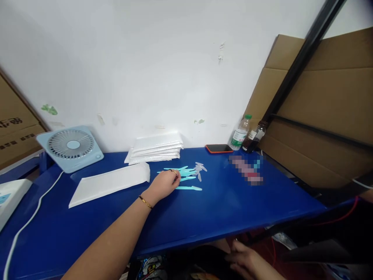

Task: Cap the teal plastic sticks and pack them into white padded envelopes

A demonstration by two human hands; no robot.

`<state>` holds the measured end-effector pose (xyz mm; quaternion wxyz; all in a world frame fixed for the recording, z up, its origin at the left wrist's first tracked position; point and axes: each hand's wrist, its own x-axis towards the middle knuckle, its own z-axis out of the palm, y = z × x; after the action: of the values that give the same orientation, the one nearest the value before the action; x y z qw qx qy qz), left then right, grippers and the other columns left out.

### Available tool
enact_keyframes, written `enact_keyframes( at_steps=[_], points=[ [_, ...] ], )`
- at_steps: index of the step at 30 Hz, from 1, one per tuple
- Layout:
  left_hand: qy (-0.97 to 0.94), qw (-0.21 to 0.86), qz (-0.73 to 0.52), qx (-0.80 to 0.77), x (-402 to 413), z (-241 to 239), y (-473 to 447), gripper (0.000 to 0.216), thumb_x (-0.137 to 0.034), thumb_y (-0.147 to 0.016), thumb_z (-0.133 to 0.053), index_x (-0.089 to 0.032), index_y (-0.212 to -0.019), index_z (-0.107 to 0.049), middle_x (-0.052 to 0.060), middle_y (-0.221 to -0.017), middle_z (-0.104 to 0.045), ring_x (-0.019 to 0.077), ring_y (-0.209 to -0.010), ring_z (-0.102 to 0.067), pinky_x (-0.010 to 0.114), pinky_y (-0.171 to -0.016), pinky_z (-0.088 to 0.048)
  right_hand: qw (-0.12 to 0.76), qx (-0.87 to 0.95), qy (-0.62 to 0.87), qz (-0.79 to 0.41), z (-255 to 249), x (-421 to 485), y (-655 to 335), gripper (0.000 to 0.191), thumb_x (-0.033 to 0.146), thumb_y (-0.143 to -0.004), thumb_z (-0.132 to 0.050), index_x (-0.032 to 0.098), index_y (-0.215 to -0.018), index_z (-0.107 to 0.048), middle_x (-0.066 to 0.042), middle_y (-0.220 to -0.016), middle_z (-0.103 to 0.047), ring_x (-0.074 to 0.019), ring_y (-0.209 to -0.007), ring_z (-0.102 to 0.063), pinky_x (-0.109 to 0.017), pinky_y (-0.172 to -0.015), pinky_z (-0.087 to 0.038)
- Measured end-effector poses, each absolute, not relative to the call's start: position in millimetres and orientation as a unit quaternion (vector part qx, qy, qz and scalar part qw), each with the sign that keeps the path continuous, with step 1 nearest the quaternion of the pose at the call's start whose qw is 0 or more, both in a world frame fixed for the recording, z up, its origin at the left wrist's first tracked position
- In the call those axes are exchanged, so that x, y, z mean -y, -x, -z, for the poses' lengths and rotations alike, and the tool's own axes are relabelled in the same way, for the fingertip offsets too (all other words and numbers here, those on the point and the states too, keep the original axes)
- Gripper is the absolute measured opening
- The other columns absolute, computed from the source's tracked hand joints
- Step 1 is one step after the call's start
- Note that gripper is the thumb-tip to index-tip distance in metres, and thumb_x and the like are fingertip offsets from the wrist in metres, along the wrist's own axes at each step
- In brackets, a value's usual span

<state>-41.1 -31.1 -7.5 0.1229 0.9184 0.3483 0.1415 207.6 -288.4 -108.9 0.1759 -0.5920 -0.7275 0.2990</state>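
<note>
My left hand point(165, 182) reaches over the table with its fingers curled together at a small pile of turquoise eyebrow razors point(188, 172). The handle end of the nearest eyebrow razor point(190, 188) runs in under my fingertips, which are closed on it; the hand partly hides the grip. Several translucent caps point(199, 168) lie loose at the pile's right side. Below the table's front edge, my right hand point(247, 258) is low and blurred near my lap, and its fingers do not show clearly. A white padded mailer point(110, 182) lies flat left of my left hand.
A stack of white mailers point(155, 147) sits against the wall. A blue fan point(71, 147) and a white device point(11, 198) with a cable stand left. A phone point(219, 148), water bottle point(239, 134) and dark bottle point(255, 138) are at the back right of the blue table point(227, 210).
</note>
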Motion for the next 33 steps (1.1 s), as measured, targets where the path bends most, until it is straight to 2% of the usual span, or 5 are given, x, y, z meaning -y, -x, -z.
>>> enact_keyframes(
  at_steps=[5,10,18,24,33],
  points=[
    [-0.909,0.147,-0.147,-0.361,32,6,43,0.019,-0.027,-0.091,-0.036,-0.019,-0.086,-0.053,0.002,-0.07,-0.06,0.0158,-0.061,-0.055,0.025,-0.057,-0.034,0.267,0.651,0.592,-0.394,11,240,-218,0.032,0.042,-0.084,-0.058,0.026,-0.11,-0.066,-0.003,-0.079,-0.064,-0.0118,-0.051,-0.057,-0.026,-0.051,-0.05],
    [-0.885,0.206,-0.19,-0.371,29,5,48,0.019,-0.03,-0.093,-0.033,-0.021,-0.086,-0.049,0.0,-0.072,-0.057,0.0146,-0.06,-0.053,0.025,-0.059,-0.037,0.402,0.682,0.509,-0.337,-58,146,-219,0.033,0.041,-0.085,-0.059,0.02,-0.108,-0.067,-0.008,-0.083,-0.069,-0.0193,-0.074,-0.065,-0.034,-0.07,-0.054],
    [-0.87,0.234,-0.213,-0.378,25,3,52,0.02,-0.029,-0.092,-0.034,-0.02,-0.085,-0.05,0.001,-0.074,-0.058,0.0149,-0.063,-0.052,0.026,-0.062,-0.039,0.545,0.555,0.429,-0.459,-10,48,-203,0.036,0.038,-0.076,-0.07,0.019,-0.104,-0.057,-0.001,-0.078,-0.064,-0.0176,-0.078,-0.067,-0.028,-0.067,-0.051],
    [-0.865,0.239,-0.223,-0.381,20,6,49,0.019,-0.029,-0.092,-0.035,-0.021,-0.084,-0.049,0.0,-0.072,-0.056,0.0142,-0.062,-0.05,0.025,-0.06,-0.037,0.506,0.55,0.437,-0.501,5,55,-210,0.032,0.035,-0.074,-0.073,0.019,-0.096,-0.055,0.0,-0.078,-0.065,-0.0117,-0.064,-0.064,-0.022,-0.055,-0.045],
    [-0.856,0.257,-0.229,-0.387,19,8,46,0.02,-0.031,-0.093,-0.034,-0.02,-0.086,-0.049,-0.001,-0.069,-0.053,0.013,-0.059,-0.047,0.025,-0.058,-0.035,0.46,0.601,0.464,-0.46,8,58,-205,0.03,0.04,-0.078,-0.068,0.015,-0.095,-0.066,-0.006,-0.077,-0.072,-0.0156,-0.072,-0.066,-0.03,-0.07,-0.05]
  ],
)
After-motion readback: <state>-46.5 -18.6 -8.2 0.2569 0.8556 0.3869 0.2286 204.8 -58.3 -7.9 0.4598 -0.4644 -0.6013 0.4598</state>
